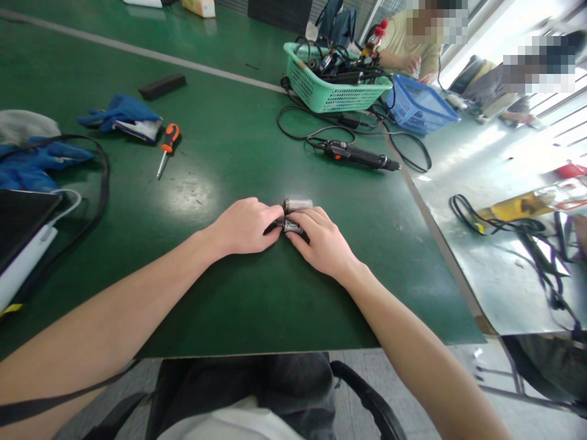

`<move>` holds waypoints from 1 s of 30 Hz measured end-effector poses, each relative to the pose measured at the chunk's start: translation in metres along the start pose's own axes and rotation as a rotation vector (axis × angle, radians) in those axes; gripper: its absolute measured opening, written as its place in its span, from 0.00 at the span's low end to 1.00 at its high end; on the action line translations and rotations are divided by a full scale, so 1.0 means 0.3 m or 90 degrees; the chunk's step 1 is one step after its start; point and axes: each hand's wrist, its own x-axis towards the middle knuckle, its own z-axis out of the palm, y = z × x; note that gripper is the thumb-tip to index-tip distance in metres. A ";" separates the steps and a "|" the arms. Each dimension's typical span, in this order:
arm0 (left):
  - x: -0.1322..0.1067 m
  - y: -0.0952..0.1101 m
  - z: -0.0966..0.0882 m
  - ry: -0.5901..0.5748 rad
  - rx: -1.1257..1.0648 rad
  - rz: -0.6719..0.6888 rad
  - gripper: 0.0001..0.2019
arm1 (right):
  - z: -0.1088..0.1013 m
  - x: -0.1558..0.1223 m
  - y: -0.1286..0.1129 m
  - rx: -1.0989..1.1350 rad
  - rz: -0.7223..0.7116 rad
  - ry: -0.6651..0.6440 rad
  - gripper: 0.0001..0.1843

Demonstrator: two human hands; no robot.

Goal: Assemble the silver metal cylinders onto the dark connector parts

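- Green table (238,305) in a bright workshop; a co-worker (406,56) sits at 1 o'clock.
- Green basket (330,98) of cables at 1 o'clock, electric screwdriver (362,156) near it.
- Left hand (245,227) and right hand (321,241) are together mid-table, both pinching a small metal part (290,227).
- Judged a fine fitting step; the part needs a steady fingertip grip.
- Silver cylinder (298,204) at 12 o'clock, just beside the fingers.

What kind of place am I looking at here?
Probably a small assembly or repair workshop: a green-matted workbench, a black corded electric screwdriver and a green plastic basket full of cables. The left hand and right hand pinch a small grey metal part.
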 end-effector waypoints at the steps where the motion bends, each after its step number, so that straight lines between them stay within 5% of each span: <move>1: 0.000 0.000 0.000 -0.001 0.000 -0.001 0.09 | 0.000 0.001 0.000 0.000 -0.001 0.001 0.13; 30: -0.001 0.000 -0.004 0.001 0.006 0.005 0.09 | -0.009 0.002 -0.006 0.010 0.019 -0.001 0.13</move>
